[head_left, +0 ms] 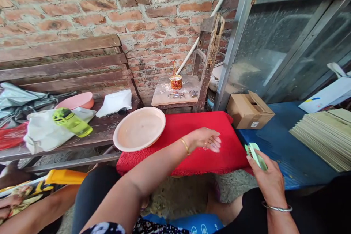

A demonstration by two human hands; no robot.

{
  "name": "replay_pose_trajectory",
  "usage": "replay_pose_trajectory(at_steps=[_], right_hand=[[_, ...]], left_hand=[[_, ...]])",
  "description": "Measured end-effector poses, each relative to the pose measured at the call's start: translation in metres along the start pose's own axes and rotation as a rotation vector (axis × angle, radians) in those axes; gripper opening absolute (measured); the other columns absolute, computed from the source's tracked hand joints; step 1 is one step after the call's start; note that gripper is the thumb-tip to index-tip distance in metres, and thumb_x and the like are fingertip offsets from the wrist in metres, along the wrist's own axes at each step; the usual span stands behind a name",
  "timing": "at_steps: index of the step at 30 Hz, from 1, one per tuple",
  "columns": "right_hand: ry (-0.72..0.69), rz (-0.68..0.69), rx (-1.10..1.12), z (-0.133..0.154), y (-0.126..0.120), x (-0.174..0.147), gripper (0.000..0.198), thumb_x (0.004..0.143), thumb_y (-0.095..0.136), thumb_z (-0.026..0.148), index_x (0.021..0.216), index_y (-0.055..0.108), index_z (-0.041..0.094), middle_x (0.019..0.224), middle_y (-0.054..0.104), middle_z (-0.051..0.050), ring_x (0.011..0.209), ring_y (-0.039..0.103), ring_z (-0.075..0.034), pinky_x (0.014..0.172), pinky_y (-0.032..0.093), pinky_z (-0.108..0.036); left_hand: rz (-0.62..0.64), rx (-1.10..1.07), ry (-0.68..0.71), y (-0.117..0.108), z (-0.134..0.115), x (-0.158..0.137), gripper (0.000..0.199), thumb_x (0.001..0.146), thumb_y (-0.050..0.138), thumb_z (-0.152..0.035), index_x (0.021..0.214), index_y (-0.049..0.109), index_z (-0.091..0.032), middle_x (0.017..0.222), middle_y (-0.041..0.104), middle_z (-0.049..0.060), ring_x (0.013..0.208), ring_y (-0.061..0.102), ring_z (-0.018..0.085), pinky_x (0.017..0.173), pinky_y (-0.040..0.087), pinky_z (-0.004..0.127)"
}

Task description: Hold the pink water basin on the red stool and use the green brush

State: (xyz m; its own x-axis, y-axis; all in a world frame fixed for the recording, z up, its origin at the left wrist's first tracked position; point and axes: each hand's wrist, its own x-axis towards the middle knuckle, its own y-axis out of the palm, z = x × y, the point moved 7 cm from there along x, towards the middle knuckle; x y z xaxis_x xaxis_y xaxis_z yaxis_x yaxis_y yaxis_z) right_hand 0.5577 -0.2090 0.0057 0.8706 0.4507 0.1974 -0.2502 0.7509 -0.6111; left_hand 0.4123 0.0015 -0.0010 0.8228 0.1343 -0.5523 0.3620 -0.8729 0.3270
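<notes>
My left hand (207, 139), with a gold bangle on the wrist, is over the red cloth (175, 128) that covers a low table. Its fingers are stretched forward and slightly bent, with nothing clearly visible in them. A few tiny pale specks show on the cloth beside it. On the right, my right hand (270, 177) grips a light-green brush (257, 155), its bristles facing left. This hand is just off the cloth's right edge, over the blue surface. A pale pink basin (141, 129) rests at the cloth's left end.
A wooden bench (68, 75) on the left bears a green bottle (72, 122), bags and a pink bowl. A cardboard box (248, 111) and stacked sheets (326, 135) sit on the blue surface (285, 120). Another person's arm (44, 204) is at lower left. A chair (175, 95) stands behind.
</notes>
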Motion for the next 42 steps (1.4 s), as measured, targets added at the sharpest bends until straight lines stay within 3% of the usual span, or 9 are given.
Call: replay_pose_trajectory(at_steps=[3, 6, 13, 16, 20, 23, 26, 33, 42], right_hand=[[0.036, 0.007, 0.039, -0.002, 0.0, 0.0, 0.079, 0.068, 0.055, 0.082, 0.113, 0.075, 0.021, 0.1, 0.068, -0.011, 0.091, 0.062, -0.029, 0.089, 0.049, -0.044], [0.043, 0.015, 0.073, -0.004, -0.002, 0.0, 0.079, 0.067, 0.056, 0.081, 0.113, 0.075, 0.021, 0.1, 0.069, -0.011, 0.092, 0.062, -0.03, 0.09, 0.049, -0.044], [0.064, 0.034, 0.118, -0.004, -0.007, 0.0, 0.072, 0.067, 0.06, 0.075, 0.112, 0.076, 0.021, 0.099, 0.066, -0.01, 0.093, 0.061, -0.031, 0.091, 0.047, -0.046], [0.081, 0.035, 0.137, -0.004, -0.008, 0.001, 0.072, 0.066, 0.061, 0.074, 0.112, 0.076, 0.021, 0.101, 0.066, -0.011, 0.096, 0.061, -0.032, 0.092, 0.046, -0.047], [0.101, 0.023, 0.164, -0.006, -0.01, 0.001, 0.072, 0.064, 0.062, 0.073, 0.111, 0.075, 0.02, 0.103, 0.066, -0.012, 0.1, 0.061, -0.033, 0.096, 0.045, -0.049], [0.116, 0.015, 0.185, -0.006, -0.011, 0.001, 0.072, 0.063, 0.063, 0.072, 0.111, 0.075, 0.02, 0.104, 0.066, -0.012, 0.102, 0.061, -0.033, 0.097, 0.045, -0.048], [0.144, 0.024, 0.201, -0.006, -0.014, -0.002, 0.071, 0.063, 0.064, 0.072, 0.111, 0.075, 0.021, 0.104, 0.066, -0.011, 0.102, 0.061, -0.033, 0.098, 0.044, -0.048], [0.165, 0.05, 0.233, 0.0, -0.017, -0.005, 0.068, 0.064, 0.066, 0.071, 0.11, 0.076, 0.023, 0.108, 0.067, -0.01, 0.105, 0.06, -0.033, 0.099, 0.043, -0.047], [0.174, 0.073, 0.203, -0.002, -0.011, -0.001, 0.072, 0.061, 0.066, 0.072, 0.111, 0.075, 0.021, 0.111, 0.068, -0.012, 0.104, 0.061, -0.034, 0.098, 0.044, -0.048]], left_hand=[[-0.016, 0.084, -0.077, 0.04, 0.014, 0.051, 0.037, 0.094, 0.052, -0.036, 0.067, 0.062, -0.014, 0.061, 0.064, 0.012, 0.058, 0.069, 0.021, 0.06, 0.06, 0.035], [-0.091, 0.213, -0.095, 0.061, 0.019, 0.077, 0.036, 0.094, 0.054, -0.038, 0.067, 0.06, -0.016, 0.058, 0.061, 0.008, 0.055, 0.066, 0.019, 0.06, 0.061, 0.035], [-0.212, 0.525, -0.038, 0.08, 0.009, 0.074, 0.029, 0.096, 0.043, -0.021, 0.07, 0.055, -0.015, 0.061, 0.059, 0.0, 0.059, 0.063, 0.012, 0.068, 0.061, 0.028], [-0.227, 0.861, 0.104, 0.089, -0.006, 0.068, 0.031, 0.097, 0.038, -0.022, 0.073, 0.057, -0.016, 0.069, 0.065, 0.002, 0.069, 0.067, 0.014, 0.073, 0.06, 0.027], [-0.21, 1.244, 0.364, 0.106, -0.011, 0.058, 0.032, 0.1, 0.042, -0.03, 0.088, 0.068, -0.016, 0.101, 0.073, 0.011, 0.104, 0.069, 0.023, 0.095, 0.054, 0.037], [-0.094, 1.561, 0.576, 0.116, 0.015, 0.044, 0.038, 0.101, 0.046, -0.04, 0.121, 0.066, -0.015, 0.129, 0.067, 0.015, 0.123, 0.062, 0.028, 0.106, 0.048, 0.042], [-0.052, 1.77, 0.725, 0.102, 0.052, 0.017, 0.067, 0.097, 0.053, -0.057, 0.146, 0.05, -0.011, 0.155, 0.047, 0.018, 0.146, 0.041, 0.029, 0.121, 0.031, 0.045], [-0.119, 1.891, 0.79, 0.047, 0.092, -0.042, 0.08, 0.098, 0.039, -0.067, 0.158, 0.032, -0.014, 0.162, 0.036, 0.012, 0.155, 0.024, 0.024, 0.127, 0.015, 0.048], [-0.186, 1.875, 0.71, 0.101, 0.071, 0.036, 0.091, 0.095, 0.037, -0.074, 0.157, 0.034, -0.007, 0.164, 0.032, 0.016, 0.154, 0.025, 0.028, 0.126, 0.018, 0.051]])
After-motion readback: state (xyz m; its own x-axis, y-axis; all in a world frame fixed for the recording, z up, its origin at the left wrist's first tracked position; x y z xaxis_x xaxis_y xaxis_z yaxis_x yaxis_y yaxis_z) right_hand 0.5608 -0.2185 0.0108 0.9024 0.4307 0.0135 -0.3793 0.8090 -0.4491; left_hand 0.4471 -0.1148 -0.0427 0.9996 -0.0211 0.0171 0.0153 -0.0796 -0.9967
